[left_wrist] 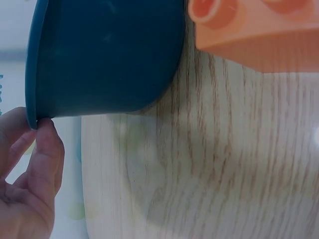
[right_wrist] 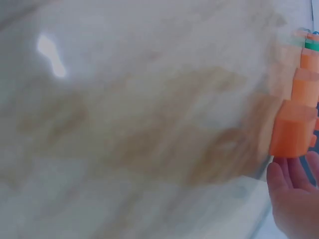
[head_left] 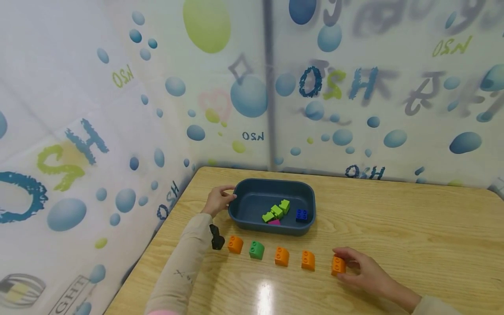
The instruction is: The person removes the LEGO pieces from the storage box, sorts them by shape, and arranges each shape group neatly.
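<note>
My left hand [head_left: 218, 200] pinches the left rim of a dark blue plastic bin [head_left: 271, 228], with the thumb on one side of the rim in the left wrist view. Inside lie light green toy bricks [head_left: 277, 211], a dark blue brick [head_left: 301, 215] and a partly hidden pink brick [head_left: 274, 222]. My right hand [head_left: 364, 271] holds an orange toy brick [head_left: 337, 265] between thumb and fingers at the right end of a row. In the right wrist view the fingertips [right_wrist: 280, 172] are right at this brick's end.
Leftward along the row stand more orange bricks [head_left: 308, 260] and a green brick [head_left: 257, 250], in front of the bin. A black object [head_left: 216, 238] sits beside the left sleeve. The wooden table [head_left: 413, 218] meets a patterned curtain [head_left: 338, 144] at the back and left.
</note>
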{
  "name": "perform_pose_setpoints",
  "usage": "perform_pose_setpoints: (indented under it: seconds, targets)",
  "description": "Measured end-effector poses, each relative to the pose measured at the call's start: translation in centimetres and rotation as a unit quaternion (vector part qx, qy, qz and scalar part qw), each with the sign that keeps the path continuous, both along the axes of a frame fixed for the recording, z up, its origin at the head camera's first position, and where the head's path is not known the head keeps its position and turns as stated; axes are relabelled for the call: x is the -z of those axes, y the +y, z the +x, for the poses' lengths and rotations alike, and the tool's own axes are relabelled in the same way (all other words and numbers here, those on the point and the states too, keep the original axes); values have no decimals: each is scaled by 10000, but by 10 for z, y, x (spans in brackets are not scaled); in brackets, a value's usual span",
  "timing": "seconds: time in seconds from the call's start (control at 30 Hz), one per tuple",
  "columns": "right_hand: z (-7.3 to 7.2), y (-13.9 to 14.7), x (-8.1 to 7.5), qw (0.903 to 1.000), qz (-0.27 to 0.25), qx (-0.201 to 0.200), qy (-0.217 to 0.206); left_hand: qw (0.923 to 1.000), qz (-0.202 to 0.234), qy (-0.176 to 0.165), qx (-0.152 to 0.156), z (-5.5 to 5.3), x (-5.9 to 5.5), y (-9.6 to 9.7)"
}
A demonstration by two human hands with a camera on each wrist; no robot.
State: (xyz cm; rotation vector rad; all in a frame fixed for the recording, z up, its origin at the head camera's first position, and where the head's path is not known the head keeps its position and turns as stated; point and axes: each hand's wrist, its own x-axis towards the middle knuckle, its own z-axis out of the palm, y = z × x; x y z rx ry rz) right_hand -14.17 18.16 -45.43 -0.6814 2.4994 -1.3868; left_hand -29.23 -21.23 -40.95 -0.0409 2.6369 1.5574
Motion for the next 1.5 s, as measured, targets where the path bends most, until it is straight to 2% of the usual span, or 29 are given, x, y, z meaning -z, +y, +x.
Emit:
perform_pose_setpoints:
  seconds: [0.17, 0.33, 0.5, 0.77, 0.9, 1.13, 1.27, 1.5]
  targets:
    - [-5, -1, -15, 9999, 1, 116, -34, 10000, 26, 7, 3, 1, 0, 0]
    - [-17, -6, -31, 9980, -74, 63, 624, 10000, 13, 17, -3, 2, 0, 0]
    - [-34, -18, -49, 9956, -70, -36, 935, 10000, -25, 42, -13, 1, 0, 0]
    - [-66, -45, -70, 9954, 158, -193, 920, 10000, 21, 7, -65, -1, 1, -1]
    - [-82, -58, -74, 9945, 303, -261, 972, 10000, 67, 6, -52, 0, 1, -1]
    - [-110, -71, -77, 9864, 711, -494, 1396, 9997, 227, -25, -41, 0, 2, -1]
    - [-123, -75, -73, 9857, 764, -396, 1446, 9993, 361, -43, 46, 0, 3, -1]
    - [-143, -91, -69, 9876, 791, -230, 1338, 9993, 375, -37, 10, 0, 2, -2]
